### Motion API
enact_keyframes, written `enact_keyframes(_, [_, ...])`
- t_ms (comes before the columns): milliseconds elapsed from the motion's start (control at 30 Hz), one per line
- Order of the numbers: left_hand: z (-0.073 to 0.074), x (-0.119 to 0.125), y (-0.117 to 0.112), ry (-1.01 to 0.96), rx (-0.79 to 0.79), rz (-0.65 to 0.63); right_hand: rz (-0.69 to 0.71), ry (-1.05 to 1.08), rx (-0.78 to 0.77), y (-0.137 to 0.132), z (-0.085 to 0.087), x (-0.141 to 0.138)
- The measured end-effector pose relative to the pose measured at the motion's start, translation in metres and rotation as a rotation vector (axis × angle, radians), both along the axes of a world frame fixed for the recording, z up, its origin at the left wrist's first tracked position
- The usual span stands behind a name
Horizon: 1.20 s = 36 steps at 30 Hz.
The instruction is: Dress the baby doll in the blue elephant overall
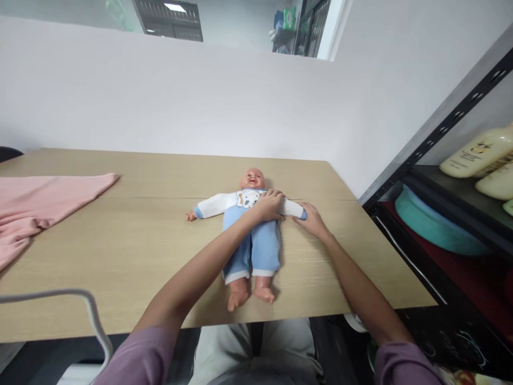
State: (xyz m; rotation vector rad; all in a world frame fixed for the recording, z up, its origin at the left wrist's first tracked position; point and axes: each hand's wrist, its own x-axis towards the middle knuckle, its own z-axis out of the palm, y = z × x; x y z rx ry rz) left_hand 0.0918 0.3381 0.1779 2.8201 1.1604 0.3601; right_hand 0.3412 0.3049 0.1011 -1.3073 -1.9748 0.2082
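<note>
A baby doll (251,235) lies on its back on the wooden table, its head toward the wall. It wears a light blue and white outfit with an animal face on the chest. My left hand (269,205) lies across the side of the chest, fingers curled over the top of the sleeve (292,208) on the right of the picture. At that sleeve's blue cuff, my right hand (313,220) is closed and hides the doll's hand. The other doll arm stretches out to the left, its small hand (191,215) bare.
Pink cloth (52,200) lies on the table (140,256) at left. A grey curved tube (90,310) rises at the near left edge. To the right, a black shelf unit (444,125) holds cream bottles (476,152) and teal basins (436,224). A white wall (180,101) borders the far edge.
</note>
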Motion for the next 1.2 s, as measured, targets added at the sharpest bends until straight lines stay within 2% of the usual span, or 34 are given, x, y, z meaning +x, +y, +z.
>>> enact_keyframes(100, [-0.005, 0.005, 0.004, 0.021, 0.006, -0.005, 0.019, 0.077, 0.023, -0.007, 0.002, 0.003])
enact_keyframes(300, [-0.011, -0.003, -0.005, -0.05, 0.056, 0.036, 0.074, 0.311, 0.121, -0.023, 0.016, -0.005])
enact_keyframes(467, [-0.017, -0.015, 0.002, -0.262, 0.026, 0.034, 0.058, 0.547, 0.034, -0.021, -0.001, -0.018])
enact_keyframes(567, [-0.022, -0.023, 0.01, -0.43, -0.021, 0.013, 0.059, 0.428, -0.073, -0.023, -0.012, -0.024])
enact_keyframes(667, [-0.026, -0.032, 0.018, -0.614, -0.124, -0.004, 0.18, 0.166, -0.098, -0.031, -0.014, -0.036])
enact_keyframes(767, [-0.027, -0.042, 0.021, -0.833, -0.254, -0.016, 0.283, 0.186, -0.143, -0.037, -0.015, -0.059])
enact_keyframes(900, [-0.023, -0.055, 0.018, -1.194, -0.389, 0.09, 0.321, 0.562, -0.352, -0.036, -0.02, -0.102])
enact_keyframes(967, [-0.019, -0.063, 0.014, -1.398, -0.489, 0.171, 0.297, 0.736, -0.39, -0.03, -0.019, -0.125])
enact_keyframes(1067, [-0.011, -0.077, 0.009, -1.662, -0.641, 0.245, 0.25, 0.853, -0.41, -0.018, -0.011, -0.156])
enact_keyframes(1200, [-0.004, -0.102, 0.011, -1.796, -0.676, 0.289, 0.301, 0.865, -0.462, -0.004, 0.006, -0.19])
